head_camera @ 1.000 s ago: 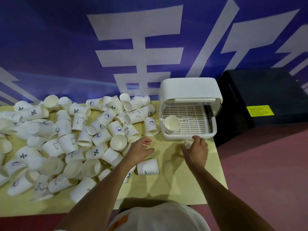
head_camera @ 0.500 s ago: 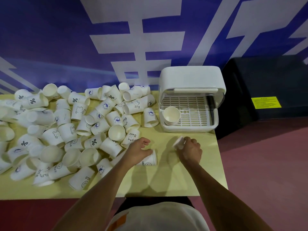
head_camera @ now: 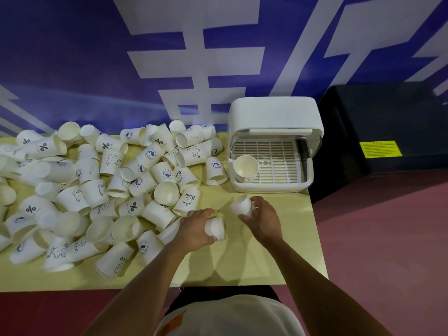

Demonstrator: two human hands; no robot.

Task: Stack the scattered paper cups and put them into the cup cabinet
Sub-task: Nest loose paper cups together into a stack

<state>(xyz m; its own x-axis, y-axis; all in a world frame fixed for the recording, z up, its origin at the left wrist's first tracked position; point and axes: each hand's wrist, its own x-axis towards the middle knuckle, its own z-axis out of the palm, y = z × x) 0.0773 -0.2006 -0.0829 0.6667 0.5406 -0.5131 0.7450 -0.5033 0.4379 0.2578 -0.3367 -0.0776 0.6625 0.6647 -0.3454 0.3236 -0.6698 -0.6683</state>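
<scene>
Left hand (head_camera: 197, 229) clasps a toppled white paper cup (head_camera: 215, 228); right hand (head_camera: 263, 218) holds a second paper cup (head_camera: 241, 206), both at seven o'clock from the white plastic cup cabinet (head_camera: 274, 117). Light, easily crushed: likely best gripped gently around sidewalls.

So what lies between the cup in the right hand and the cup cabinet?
Only bare table, in the head view: nothing sits between the cup in the right hand and the cup cabinet.

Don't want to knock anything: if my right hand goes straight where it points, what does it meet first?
Your right hand, gripping a plain white paper cup, would probably meet the upside-down white paper cup with a blue round logo left of the white cup cabinet; depth is unclear.
</scene>
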